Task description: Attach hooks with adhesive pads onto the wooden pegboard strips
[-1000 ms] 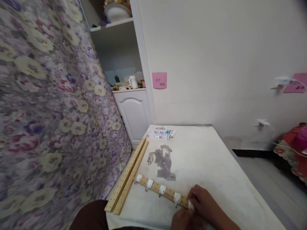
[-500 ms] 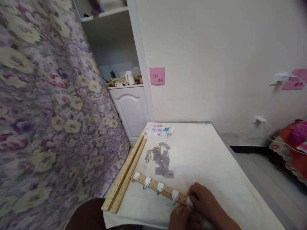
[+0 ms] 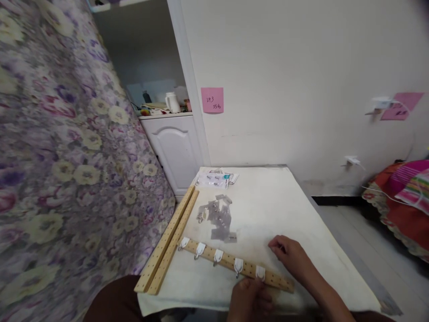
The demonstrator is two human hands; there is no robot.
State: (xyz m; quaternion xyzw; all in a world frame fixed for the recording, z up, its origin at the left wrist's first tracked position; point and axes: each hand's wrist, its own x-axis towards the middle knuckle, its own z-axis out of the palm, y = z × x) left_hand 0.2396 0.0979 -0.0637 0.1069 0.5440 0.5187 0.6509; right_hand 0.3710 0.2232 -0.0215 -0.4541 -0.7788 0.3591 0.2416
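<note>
A perforated wooden strip (image 3: 283,282) lies slantwise across the near part of the table, bearing several white hooks with metal rings, such as the hook (image 3: 218,256) near its middle. At the rightmost white hook (image 3: 260,271), my left hand (image 3: 248,298) has its fingertips closed on the hook's lower end. Beyond the strip's right end, my right hand (image 3: 291,256) hovers apart from it. Its fingers are curled together, and whether anything is in them is hidden. Farther up the table lie small clear packets (image 3: 219,219) holding metal bits.
Two longer perforated wooden bars (image 3: 164,246) lie along the table's left edge. At the back left corner is a packaged set of hooks (image 3: 214,180). A floral curtain (image 3: 67,179) hangs on the left, and the wall stands behind the white tablecloth (image 3: 268,197).
My right hand has come off the rightmost hook and moved up and right, uncovering the strip's end. My left hand stays at that hook. The view has shifted slightly.
</note>
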